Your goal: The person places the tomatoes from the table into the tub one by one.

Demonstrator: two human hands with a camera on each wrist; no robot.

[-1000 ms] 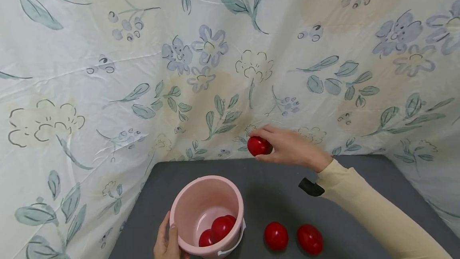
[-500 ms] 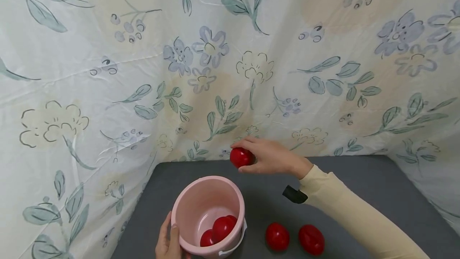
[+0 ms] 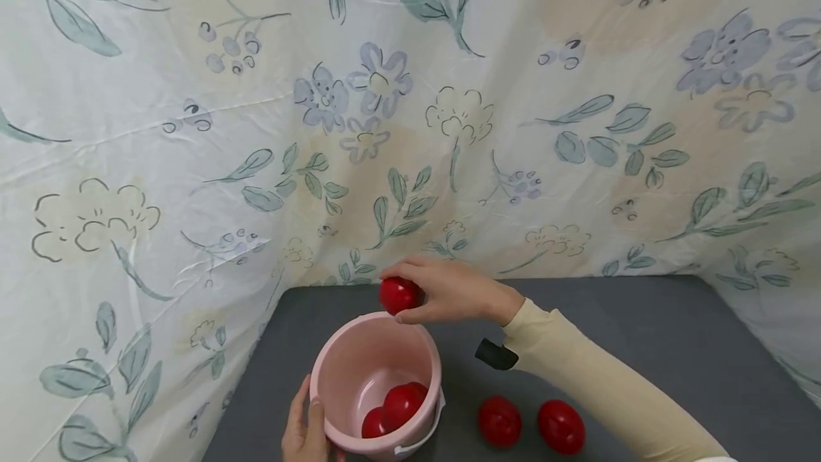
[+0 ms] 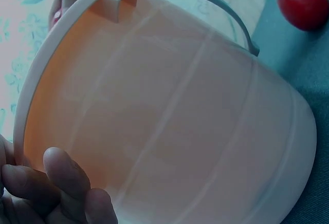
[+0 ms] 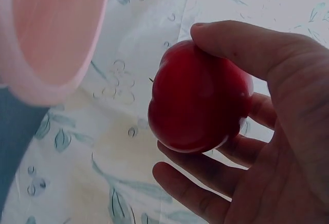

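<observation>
My right hand [image 3: 462,292] grips a shiny red apple [image 3: 399,295], holding it over the far rim of a pink bucket [image 3: 346,355]. In the right wrist view the thumb lies on one side of the apple [image 5: 200,98] and the fingers curl round the other. My left hand [image 3: 304,428] holds the bucket by its near left rim; in the left wrist view its fingers [image 4: 64,170] lie against the outside wall. Several red apples [image 3: 403,405] rest at the bottom of the bucket, the rearmost partly hidden.
Two more red apples, one nearer [image 3: 499,421] and one farther right [image 3: 561,426], lie on the dark grey table [image 3: 609,334] right of the bucket. The bucket's pale handle [image 3: 428,432] hangs down its right side. A floral cloth [image 3: 449,184] hangs behind and beside the table.
My right hand has carried the apple left and down, from over the table's back edge to the bucket's far rim. The left hand has stayed at the bucket.
</observation>
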